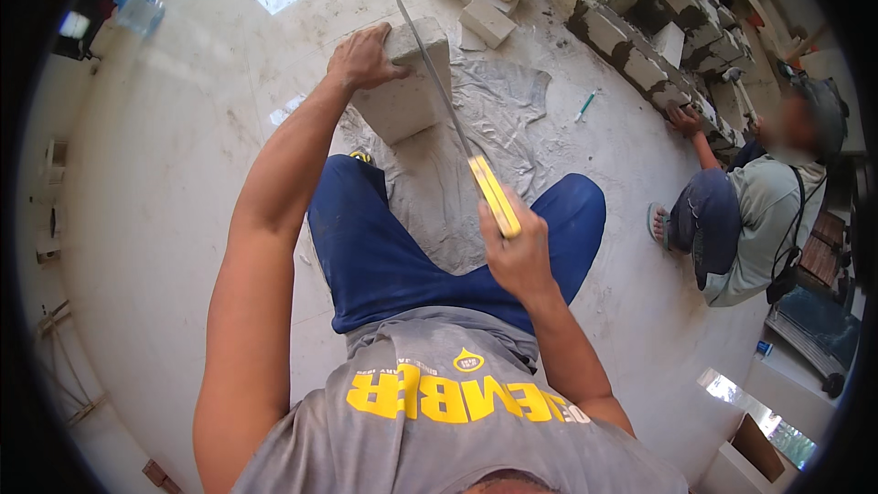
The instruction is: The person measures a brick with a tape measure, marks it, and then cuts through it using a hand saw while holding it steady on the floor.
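A pale grey building block [400,101] stands in front of me on a crumpled, dusty sheet [498,114]. My left hand [364,59] presses on the block's top at its left side, fingers stretched over the edge and thumb apart. In my right hand [518,252] is a hand saw [495,195], gripped by its yellow handle. Its long thin blade slants up and away to the left, passing over the block's top near the right end. Whether the teeth have entered the block I cannot tell.
More cut blocks [487,22] lie beyond the sheet. At right a co-worker [764,210] squats by a partly built block wall [631,53], holding a hammer [739,93]. A green marker [585,106] lies on the floor. A clear water jug [140,12] stands far left.
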`<state>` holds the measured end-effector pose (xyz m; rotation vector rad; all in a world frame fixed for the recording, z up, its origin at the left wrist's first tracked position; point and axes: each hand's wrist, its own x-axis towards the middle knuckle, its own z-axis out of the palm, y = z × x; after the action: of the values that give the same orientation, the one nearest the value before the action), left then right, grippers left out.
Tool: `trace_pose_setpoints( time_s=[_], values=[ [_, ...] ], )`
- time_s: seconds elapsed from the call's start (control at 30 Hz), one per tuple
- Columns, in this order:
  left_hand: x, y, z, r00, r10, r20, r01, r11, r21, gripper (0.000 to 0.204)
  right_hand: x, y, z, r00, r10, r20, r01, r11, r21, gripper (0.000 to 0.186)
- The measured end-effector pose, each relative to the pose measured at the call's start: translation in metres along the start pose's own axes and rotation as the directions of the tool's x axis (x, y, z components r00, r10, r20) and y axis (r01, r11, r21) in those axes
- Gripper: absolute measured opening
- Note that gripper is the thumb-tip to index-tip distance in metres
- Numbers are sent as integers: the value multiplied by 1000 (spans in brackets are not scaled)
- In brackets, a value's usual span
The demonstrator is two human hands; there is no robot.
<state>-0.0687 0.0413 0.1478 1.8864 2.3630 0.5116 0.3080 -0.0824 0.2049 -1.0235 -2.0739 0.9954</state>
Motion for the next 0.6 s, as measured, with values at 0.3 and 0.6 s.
trace_pose_setpoints(
  time_s=[0.3, 0.6],
  values=[
    [11, 9, -4, 1000, -3, 9, 4, 1000, -8, 89, 3, -7, -9, 1000, 22, -9, -22, 1000, 11, 37],
    [24, 48, -12, 997, -38, 62, 40, 999, -34, 85, 134, -13, 12, 1000, 26, 7, -25, 999, -40, 24]
  ],
)
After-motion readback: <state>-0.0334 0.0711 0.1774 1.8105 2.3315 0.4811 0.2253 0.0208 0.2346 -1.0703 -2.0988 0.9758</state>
